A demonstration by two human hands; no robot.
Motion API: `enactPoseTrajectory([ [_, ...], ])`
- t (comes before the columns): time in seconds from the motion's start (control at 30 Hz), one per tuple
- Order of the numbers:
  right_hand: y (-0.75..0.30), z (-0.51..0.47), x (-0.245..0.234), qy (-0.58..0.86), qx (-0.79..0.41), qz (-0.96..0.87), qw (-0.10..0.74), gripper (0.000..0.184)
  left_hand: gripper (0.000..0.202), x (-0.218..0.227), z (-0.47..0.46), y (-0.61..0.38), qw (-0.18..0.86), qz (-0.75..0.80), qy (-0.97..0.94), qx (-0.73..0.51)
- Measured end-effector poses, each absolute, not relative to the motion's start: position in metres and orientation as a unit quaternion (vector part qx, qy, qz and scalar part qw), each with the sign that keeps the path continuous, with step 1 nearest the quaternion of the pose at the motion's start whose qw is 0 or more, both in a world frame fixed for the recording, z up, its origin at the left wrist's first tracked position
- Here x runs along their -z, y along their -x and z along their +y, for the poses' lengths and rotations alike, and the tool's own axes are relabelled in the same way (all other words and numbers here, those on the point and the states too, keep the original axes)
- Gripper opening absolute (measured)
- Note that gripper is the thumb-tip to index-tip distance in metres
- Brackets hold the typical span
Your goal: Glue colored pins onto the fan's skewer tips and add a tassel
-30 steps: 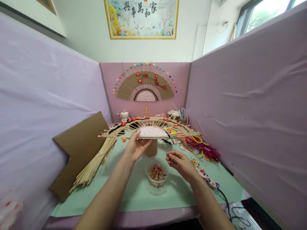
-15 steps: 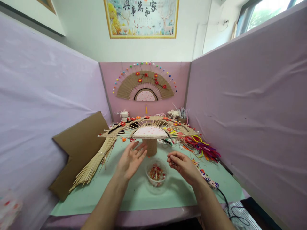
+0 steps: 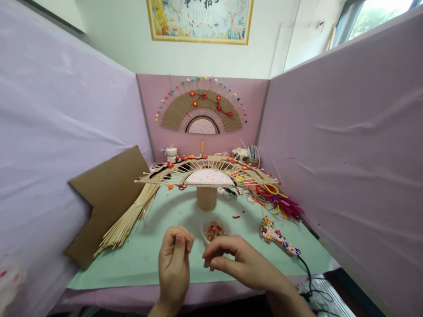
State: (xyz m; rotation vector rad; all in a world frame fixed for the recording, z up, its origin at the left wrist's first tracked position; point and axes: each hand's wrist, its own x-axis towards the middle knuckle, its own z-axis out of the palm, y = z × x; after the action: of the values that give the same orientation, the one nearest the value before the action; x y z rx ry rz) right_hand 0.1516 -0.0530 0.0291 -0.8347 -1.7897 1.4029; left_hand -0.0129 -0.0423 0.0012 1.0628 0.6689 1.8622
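Note:
My left hand is raised over the near edge of the green mat, fingers curled in, thumb pinched against the fingertips; whatever it pinches is too small to make out. My right hand is beside it, fingers bent and pinched together, with nothing visible in them. Just behind both hands stands a small clear cup of coloured beads. Farther back a jute and stick fan with red flowers rests flat on a twine-wrapped spool.
A bundle of thin bamboo sticks and a brown cardboard sheet lie at the left. Coloured pipe cleaners and a patterned glue gun with its cord lie at the right. A finished fan hangs on the back panel.
My left hand has let go of the fan's edge and drawn back toward me, closing into a pinch. My right hand has also come nearer. The view has tilted down slightly.

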Motion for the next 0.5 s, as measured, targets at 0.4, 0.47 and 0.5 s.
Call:
enactPoseTrajectory([
  [0.4,-0.313,0.057,-0.037,0.631,-0.196,-0.739,0.130,0.024,0.039,0.020,0.065,0.038,0.384,0.410,-0.325,-0.761],
  [0.47,-0.342,0.079,-0.037,0.674,-0.163,-0.710,0.120,0.015,0.041,0.024,0.075,0.045,0.384,0.442,-0.315,-0.747],
  [0.5,-0.354,0.090,-0.038,0.690,-0.148,-0.698,0.121,0.014,0.042,0.026,0.080,0.049,0.371,0.458,-0.314,-0.744],
])
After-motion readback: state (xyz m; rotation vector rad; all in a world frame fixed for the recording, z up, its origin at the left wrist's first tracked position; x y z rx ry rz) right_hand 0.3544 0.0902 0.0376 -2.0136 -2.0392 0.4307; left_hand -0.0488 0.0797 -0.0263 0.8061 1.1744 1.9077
